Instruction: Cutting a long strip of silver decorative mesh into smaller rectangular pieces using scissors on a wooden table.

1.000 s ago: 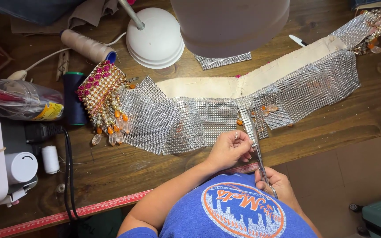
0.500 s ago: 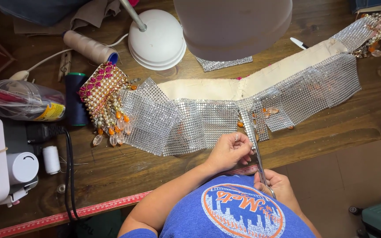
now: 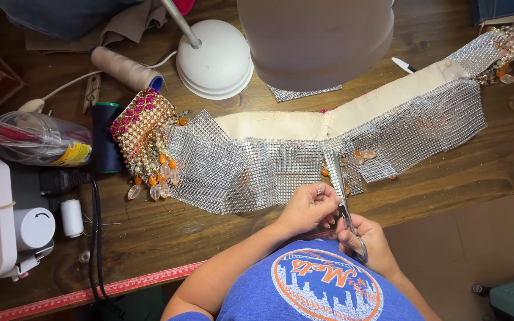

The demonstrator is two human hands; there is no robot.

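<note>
Silver mesh trim (image 3: 281,169) near the table's (image 3: 150,232) front edge: left hand (image 3: 309,208) pinches it, right hand (image 3: 369,238) grips scissors (image 3: 341,190).

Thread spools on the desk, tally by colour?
Beige spool: 1
Navy spool: 1
White spool: 1
Total: 3

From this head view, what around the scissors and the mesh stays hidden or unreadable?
- Scissors: handles buried in the right hand; blade tips blend into the silver mesh.
- Mesh under the left hand: hidden.
- Mesh's far right end: cut off by the frame edge.
- Table behind the lamp shade: blocked.
</note>
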